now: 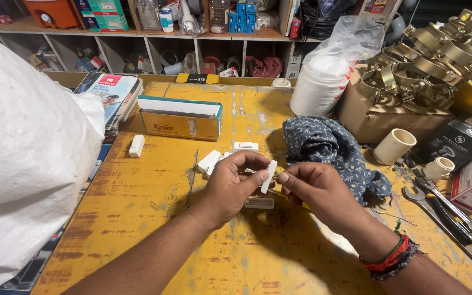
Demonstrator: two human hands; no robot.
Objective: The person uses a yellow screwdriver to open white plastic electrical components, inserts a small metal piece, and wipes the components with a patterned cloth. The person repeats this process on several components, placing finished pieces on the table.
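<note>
Item: white plastic switch part (269, 176), mid-bench, raised clear of yellow bench (137, 207) for handling. Left hand (230, 186) grip pinches it; right hand (315, 188) fingertips close beside it, contents hidden. Loose white parts (210, 161) just beyond.

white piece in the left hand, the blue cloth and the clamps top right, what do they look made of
White piece in the left hand: probably plastic, smooth, matte, moulded edges. Blue cloth: woven fabric, soft crumpled folds, small print. Clamps: metal, dull brassy sheen, bent bands with bolts.
</note>
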